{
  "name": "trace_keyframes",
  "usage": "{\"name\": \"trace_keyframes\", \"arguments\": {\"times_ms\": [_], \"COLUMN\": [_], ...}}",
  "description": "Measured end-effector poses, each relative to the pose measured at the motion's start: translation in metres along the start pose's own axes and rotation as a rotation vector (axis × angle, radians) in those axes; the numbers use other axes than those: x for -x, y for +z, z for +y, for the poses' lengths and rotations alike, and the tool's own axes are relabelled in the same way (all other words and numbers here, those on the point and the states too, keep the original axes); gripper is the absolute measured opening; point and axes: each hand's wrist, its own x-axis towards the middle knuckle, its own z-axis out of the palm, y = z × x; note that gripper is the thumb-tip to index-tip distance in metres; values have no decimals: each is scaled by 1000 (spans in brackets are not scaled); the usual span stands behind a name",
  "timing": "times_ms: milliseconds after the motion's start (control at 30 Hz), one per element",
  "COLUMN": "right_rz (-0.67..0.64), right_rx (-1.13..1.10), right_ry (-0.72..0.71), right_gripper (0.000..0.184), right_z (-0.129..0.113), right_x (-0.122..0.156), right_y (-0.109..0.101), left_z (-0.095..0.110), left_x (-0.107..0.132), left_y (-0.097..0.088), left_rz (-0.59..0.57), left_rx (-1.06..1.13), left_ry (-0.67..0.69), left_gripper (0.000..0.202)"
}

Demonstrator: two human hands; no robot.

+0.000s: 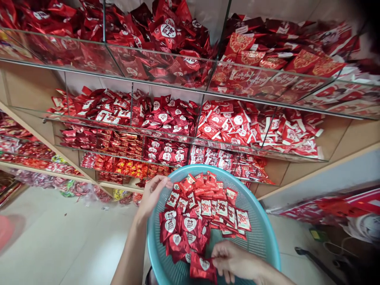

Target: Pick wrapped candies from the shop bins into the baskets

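Observation:
A round turquoise plastic basket [274,241] with a perforated wall holds several red candy packets in groups. Dark red packets with white hearts [190,225] lie at its left. Packets with white panels [222,208] are to the right, and brighter red packets [210,180] sit at the far side. At the upper left rim, my left hand [154,194] is closed over the edge, its fingertips beside the packets. Inside the near part, my right hand [230,259] pinches a dark red heart-marked candy packet [203,267] between thumb and fingers.
Beyond the basket stand tiered shelves with glass fronts [166,87], filled with red candy packets [169,29]. More bagged goods lie at the lower left, above the pale tiled floor [89,229]. Cables and a black bar [317,265] are at the right.

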Motion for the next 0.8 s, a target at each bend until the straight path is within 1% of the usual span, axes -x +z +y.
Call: {"name": "trace_keyframes", "arguments": {"times_ms": [167,367,500,667,733,800], "right_rz": [-20,-33,-2,-37,-42,-28], "right_rx": [-41,-84,-204,-392,-434,-430], "right_ry": [18,-5,-13,25,34,50], "right_gripper": [14,17,25,31,32,33], "right_z": [3,1,-1,-9,-12,-13], "right_x": [-8,-14,-18,-16,-15,-14], "right_y": [10,17,25,32,32,31], "left_z": [2,2,2,2,2,2], "left_x": [1,1,0,1,1,1], "left_y": [1,1,2,2,2,1], "left_rz": [8,2,1,5,3,2], "left_rx": [0,-4,-2,-2,-5,-8], "left_ry": [-5,-6,1,-3,-8,-7], "left_gripper": [29,30,30,31,31,31]}}
